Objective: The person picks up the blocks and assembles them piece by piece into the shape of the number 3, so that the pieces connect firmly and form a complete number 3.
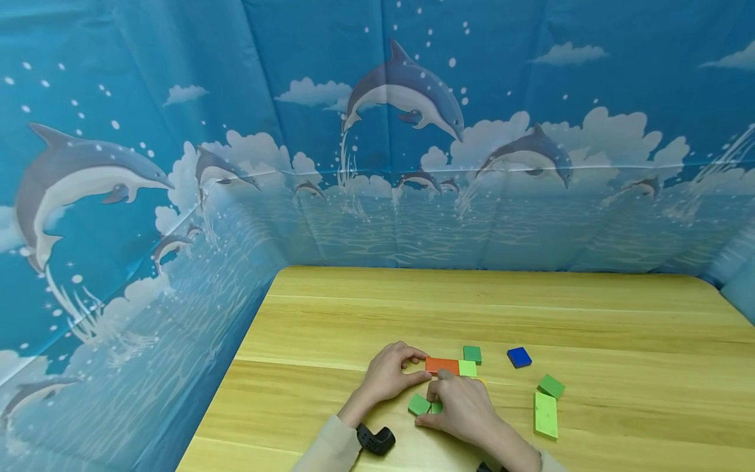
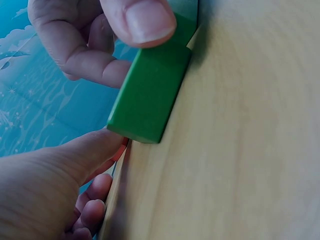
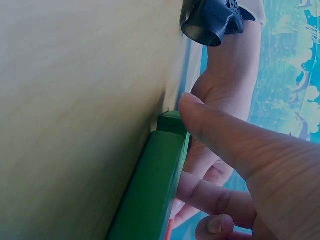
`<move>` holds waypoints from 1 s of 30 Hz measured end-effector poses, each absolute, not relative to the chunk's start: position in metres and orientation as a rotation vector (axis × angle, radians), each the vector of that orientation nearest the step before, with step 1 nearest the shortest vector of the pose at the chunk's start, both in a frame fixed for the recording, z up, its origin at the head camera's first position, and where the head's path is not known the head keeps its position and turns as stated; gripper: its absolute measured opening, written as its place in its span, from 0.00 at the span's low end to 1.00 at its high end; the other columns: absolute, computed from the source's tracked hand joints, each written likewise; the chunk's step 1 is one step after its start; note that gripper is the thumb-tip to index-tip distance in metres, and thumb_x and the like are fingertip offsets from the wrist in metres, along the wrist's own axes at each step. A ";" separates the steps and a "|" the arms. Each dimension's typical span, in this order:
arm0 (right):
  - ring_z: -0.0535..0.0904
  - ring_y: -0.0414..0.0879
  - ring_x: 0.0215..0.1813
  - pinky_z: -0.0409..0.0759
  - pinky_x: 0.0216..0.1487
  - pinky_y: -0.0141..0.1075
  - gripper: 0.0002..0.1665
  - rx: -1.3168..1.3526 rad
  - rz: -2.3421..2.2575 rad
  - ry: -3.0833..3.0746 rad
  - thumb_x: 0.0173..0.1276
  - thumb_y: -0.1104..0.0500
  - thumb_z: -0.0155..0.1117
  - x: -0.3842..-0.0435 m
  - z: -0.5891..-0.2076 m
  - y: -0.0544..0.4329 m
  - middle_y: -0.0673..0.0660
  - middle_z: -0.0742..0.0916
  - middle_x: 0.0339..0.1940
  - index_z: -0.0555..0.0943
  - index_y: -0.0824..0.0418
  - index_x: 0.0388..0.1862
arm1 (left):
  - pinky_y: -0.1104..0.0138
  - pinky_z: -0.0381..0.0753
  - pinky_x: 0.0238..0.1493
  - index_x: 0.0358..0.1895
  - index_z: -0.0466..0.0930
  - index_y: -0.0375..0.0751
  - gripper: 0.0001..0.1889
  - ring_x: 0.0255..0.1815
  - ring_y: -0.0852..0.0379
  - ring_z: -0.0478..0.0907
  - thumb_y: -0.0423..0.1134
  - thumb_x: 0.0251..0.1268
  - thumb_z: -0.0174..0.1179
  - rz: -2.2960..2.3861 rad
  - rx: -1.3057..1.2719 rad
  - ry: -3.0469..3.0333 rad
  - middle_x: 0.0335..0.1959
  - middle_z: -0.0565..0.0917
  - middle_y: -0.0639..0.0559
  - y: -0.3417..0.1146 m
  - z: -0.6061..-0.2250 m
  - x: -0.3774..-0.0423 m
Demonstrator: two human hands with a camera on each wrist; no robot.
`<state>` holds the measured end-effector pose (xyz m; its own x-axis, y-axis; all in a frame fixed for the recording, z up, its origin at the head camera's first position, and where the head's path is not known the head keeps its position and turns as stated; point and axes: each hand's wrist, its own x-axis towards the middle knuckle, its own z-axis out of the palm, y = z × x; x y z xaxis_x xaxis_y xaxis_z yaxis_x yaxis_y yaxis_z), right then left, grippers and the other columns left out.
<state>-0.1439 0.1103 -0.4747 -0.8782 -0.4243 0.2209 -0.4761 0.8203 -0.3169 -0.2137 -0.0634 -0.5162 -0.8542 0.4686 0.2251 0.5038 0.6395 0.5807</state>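
Observation:
My left hand point(image 1: 390, 373) holds the left end of a flat red block point(image 1: 442, 366) between thumb and forefinger. A light green square block point(image 1: 468, 368) touches the red block's right end, and a green square block point(image 1: 472, 354) lies just behind it. Closer to me, two green blocks sit together: the left one point(image 1: 419, 404), and the right one point(image 1: 436, 408) partly covered by my right hand point(image 1: 466, 406). Curled fingers and thumb of that hand grip the right block. In the left wrist view a green block point(image 2: 150, 95) shows beneath the right thumb.
On the wooden table point(image 1: 330, 314), a blue square block point(image 1: 519, 357) lies to the right. Farther right, a green block point(image 1: 551, 386) touches a long light green block point(image 1: 545, 415). Something yellow point(image 1: 483, 381) peeks out behind the right hand. A dolphin-print curtain point(image 1: 377, 216) surrounds the table.

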 end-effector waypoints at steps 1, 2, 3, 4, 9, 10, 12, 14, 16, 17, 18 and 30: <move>0.64 0.32 0.21 0.63 0.18 0.31 0.23 0.709 0.555 -2.863 0.38 0.35 0.77 -0.144 -0.475 0.111 0.42 0.73 0.26 0.80 0.48 0.20 | 0.74 0.64 0.29 0.47 0.84 0.55 0.18 0.27 0.69 0.63 0.59 0.58 0.63 -1.016 -0.829 -2.796 0.32 0.73 0.66 -0.063 -0.516 -0.214; 0.65 0.32 0.21 0.63 0.18 0.31 0.22 0.707 0.559 -2.862 0.38 0.35 0.77 -0.143 -0.476 0.111 0.42 0.73 0.26 0.80 0.48 0.20 | 0.74 0.64 0.29 0.47 0.84 0.55 0.18 0.27 0.69 0.63 0.59 0.58 0.63 -1.017 -0.829 -2.795 0.32 0.73 0.66 -0.063 -0.516 -0.214; 0.65 0.32 0.21 0.63 0.18 0.31 0.22 0.707 0.561 -2.862 0.39 0.35 0.77 -0.143 -0.476 0.111 0.42 0.73 0.26 0.80 0.48 0.20 | 0.74 0.64 0.29 0.47 0.84 0.55 0.18 0.28 0.69 0.63 0.59 0.58 0.63 -1.016 -0.830 -2.795 0.32 0.73 0.66 -0.063 -0.516 -0.214; 0.65 0.32 0.20 0.63 0.17 0.31 0.22 0.706 0.564 -2.861 0.39 0.35 0.77 -0.143 -0.476 0.111 0.41 0.73 0.25 0.80 0.48 0.20 | 0.74 0.64 0.29 0.47 0.84 0.55 0.18 0.28 0.69 0.63 0.59 0.58 0.63 -1.018 -0.830 -2.794 0.32 0.73 0.66 -0.063 -0.517 -0.214; 0.64 0.32 0.20 0.62 0.17 0.31 0.22 0.708 0.567 -2.856 0.39 0.34 0.76 -0.144 -0.477 0.112 0.41 0.72 0.25 0.79 0.47 0.20 | 0.74 0.64 0.29 0.46 0.84 0.55 0.18 0.28 0.68 0.62 0.58 0.58 0.63 -1.016 -0.833 -2.793 0.31 0.73 0.66 -0.063 -0.516 -0.214; 0.64 0.32 0.20 0.62 0.18 0.31 0.22 0.709 0.564 -2.855 0.39 0.34 0.76 -0.143 -0.477 0.112 0.41 0.72 0.25 0.79 0.47 0.20 | 0.74 0.64 0.29 0.46 0.84 0.55 0.18 0.28 0.68 0.62 0.58 0.58 0.63 -1.017 -0.833 -2.793 0.31 0.73 0.66 -0.063 -0.516 -0.214; 0.64 0.32 0.21 0.62 0.18 0.31 0.22 0.709 0.563 -2.853 0.39 0.34 0.76 -0.143 -0.478 0.112 0.40 0.72 0.25 0.79 0.47 0.20 | 0.74 0.64 0.29 0.47 0.84 0.55 0.18 0.28 0.68 0.63 0.58 0.58 0.63 -1.015 -0.834 -2.793 0.32 0.73 0.66 -0.063 -0.516 -0.214; 0.64 0.32 0.21 0.62 0.18 0.31 0.22 0.706 0.560 -2.852 0.39 0.34 0.76 -0.143 -0.478 0.112 0.40 0.71 0.25 0.79 0.47 0.21 | 0.74 0.64 0.29 0.47 0.84 0.55 0.18 0.28 0.68 0.63 0.59 0.58 0.63 -1.014 -0.835 -2.792 0.32 0.73 0.66 -0.063 -0.516 -0.214; 0.64 0.32 0.21 0.62 0.18 0.32 0.22 0.703 0.563 -2.854 0.39 0.34 0.77 -0.143 -0.477 0.112 0.40 0.71 0.25 0.79 0.47 0.21 | 0.74 0.64 0.29 0.47 0.84 0.55 0.18 0.28 0.69 0.63 0.59 0.58 0.63 -1.012 -0.836 -2.792 0.32 0.73 0.66 -0.063 -0.516 -0.214; 0.64 0.32 0.21 0.62 0.18 0.32 0.22 0.701 0.566 -2.857 0.39 0.34 0.77 -0.143 -0.477 0.112 0.41 0.71 0.25 0.79 0.47 0.21 | 0.74 0.64 0.29 0.47 0.84 0.56 0.18 0.28 0.69 0.63 0.59 0.58 0.63 -1.011 -0.837 -2.791 0.32 0.74 0.66 -0.063 -0.516 -0.214; 0.64 0.32 0.20 0.62 0.18 0.32 0.22 0.699 0.569 -2.861 0.39 0.35 0.77 -0.143 -0.477 0.112 0.41 0.71 0.25 0.79 0.47 0.21 | 0.74 0.64 0.29 0.47 0.84 0.56 0.18 0.28 0.69 0.63 0.59 0.58 0.63 -1.011 -0.836 -2.792 0.32 0.74 0.66 -0.063 -0.516 -0.214; 0.64 0.32 0.21 0.63 0.18 0.33 0.22 0.681 0.569 -2.892 0.39 0.35 0.77 -0.144 -0.475 0.111 0.41 0.72 0.24 0.80 0.47 0.21 | 0.74 0.64 0.29 0.47 0.84 0.57 0.18 0.28 0.68 0.63 0.60 0.58 0.62 -1.007 -0.833 -2.793 0.32 0.74 0.67 -0.063 -0.517 -0.216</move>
<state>-0.1439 0.1114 -0.4750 -0.8921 -0.4071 0.1960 -0.4510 0.8285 -0.3320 -0.2156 -0.0632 -0.5170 -0.8525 0.4701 0.2286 0.5078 0.6411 0.5754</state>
